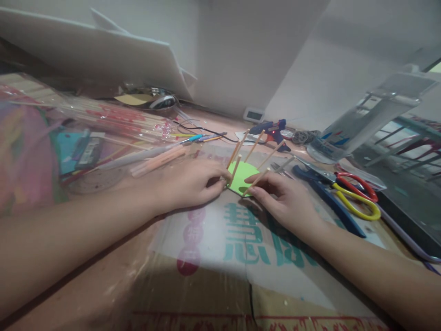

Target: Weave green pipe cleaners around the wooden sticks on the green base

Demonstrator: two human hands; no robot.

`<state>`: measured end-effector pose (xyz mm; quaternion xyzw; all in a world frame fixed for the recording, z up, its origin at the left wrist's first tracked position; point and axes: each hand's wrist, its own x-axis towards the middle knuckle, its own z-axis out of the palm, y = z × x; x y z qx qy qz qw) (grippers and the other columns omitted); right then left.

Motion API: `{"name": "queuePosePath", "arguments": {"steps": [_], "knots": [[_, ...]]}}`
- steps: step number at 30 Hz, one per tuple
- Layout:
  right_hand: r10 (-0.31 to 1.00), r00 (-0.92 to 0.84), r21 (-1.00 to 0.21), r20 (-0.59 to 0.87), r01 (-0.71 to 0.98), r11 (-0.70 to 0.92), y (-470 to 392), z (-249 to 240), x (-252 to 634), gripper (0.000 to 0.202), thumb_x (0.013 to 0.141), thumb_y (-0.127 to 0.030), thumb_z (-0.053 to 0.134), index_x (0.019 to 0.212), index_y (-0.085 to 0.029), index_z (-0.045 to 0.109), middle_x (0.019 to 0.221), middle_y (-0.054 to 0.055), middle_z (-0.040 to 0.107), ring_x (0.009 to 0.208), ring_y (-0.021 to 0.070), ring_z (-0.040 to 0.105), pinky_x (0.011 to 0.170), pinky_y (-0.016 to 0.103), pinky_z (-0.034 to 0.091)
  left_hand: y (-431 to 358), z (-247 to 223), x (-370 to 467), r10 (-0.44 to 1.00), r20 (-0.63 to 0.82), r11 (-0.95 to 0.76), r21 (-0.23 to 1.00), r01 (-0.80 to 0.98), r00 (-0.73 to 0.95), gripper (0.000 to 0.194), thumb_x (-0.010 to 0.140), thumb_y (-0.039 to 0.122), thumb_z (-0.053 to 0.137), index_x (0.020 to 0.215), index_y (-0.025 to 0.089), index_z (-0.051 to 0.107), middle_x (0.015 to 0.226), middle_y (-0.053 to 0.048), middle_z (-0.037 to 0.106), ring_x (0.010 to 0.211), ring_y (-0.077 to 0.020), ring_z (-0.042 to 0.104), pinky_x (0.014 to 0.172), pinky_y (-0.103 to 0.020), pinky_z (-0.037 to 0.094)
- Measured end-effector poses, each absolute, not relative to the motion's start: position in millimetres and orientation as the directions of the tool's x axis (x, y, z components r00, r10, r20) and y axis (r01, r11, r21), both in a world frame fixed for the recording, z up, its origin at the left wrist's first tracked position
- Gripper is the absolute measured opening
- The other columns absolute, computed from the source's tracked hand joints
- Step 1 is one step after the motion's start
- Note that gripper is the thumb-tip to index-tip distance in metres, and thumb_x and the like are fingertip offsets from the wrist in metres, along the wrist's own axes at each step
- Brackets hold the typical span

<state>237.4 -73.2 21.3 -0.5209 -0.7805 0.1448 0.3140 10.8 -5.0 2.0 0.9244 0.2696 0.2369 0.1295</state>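
Observation:
A bright green flat base lies on the printed plastic sheet in front of me, with several thin wooden sticks standing up around its rim. My left hand pinches the base's left edge, close beside the foot of a near stick. From the other side, my right hand holds a tilted wooden stick between thumb and fingers at the base's front right edge. The exact contact at the left fingertips is small and slightly blurred.
Behind the base lies a blue glue gun with a red light. Red-and-yellow-handled scissors and blue-handled pliers lie to the right, near a clear water bottle. Bagged sticks and pens spread across the left and back.

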Motion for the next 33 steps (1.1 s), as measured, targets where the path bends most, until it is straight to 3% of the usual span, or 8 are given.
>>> {"name": "queuePosePath", "arguments": {"steps": [11, 33], "knots": [[0.888, -0.308, -0.534, 0.341, 0.714, 0.453, -72.2, 21.6, 238.2, 0.01, 0.091, -0.025, 0.059, 0.087, -0.021, 0.067, 0.083, 0.003, 0.075, 0.072, 0.0164, 0.068, 0.066, 0.026, 0.051, -8.1, 5.9, 16.3, 0.637, 0.349, -0.736, 0.539, 0.409, 0.687, 0.021, 0.094, 0.029, 0.054, 0.099, 0.02, 0.072, 0.104, -0.003, 0.075, 0.093, -0.0184, 0.067, 0.079, -0.029, 0.049], [0.895, -0.304, -0.518, 0.327, 0.734, 0.439, -69.2, 20.0, 237.3, 0.012, 0.091, -0.025, 0.058, 0.083, -0.021, 0.066, 0.078, 0.002, 0.073, 0.069, 0.0168, 0.066, 0.064, 0.027, 0.05, -4.0, 5.8, 21.1, 0.605, 0.317, -0.773, 0.452, 0.444, 0.73, 0.024, 0.097, 0.03, 0.049, 0.096, 0.019, 0.07, 0.101, -0.003, 0.074, 0.092, -0.0193, 0.066, 0.08, -0.03, 0.046]]}}
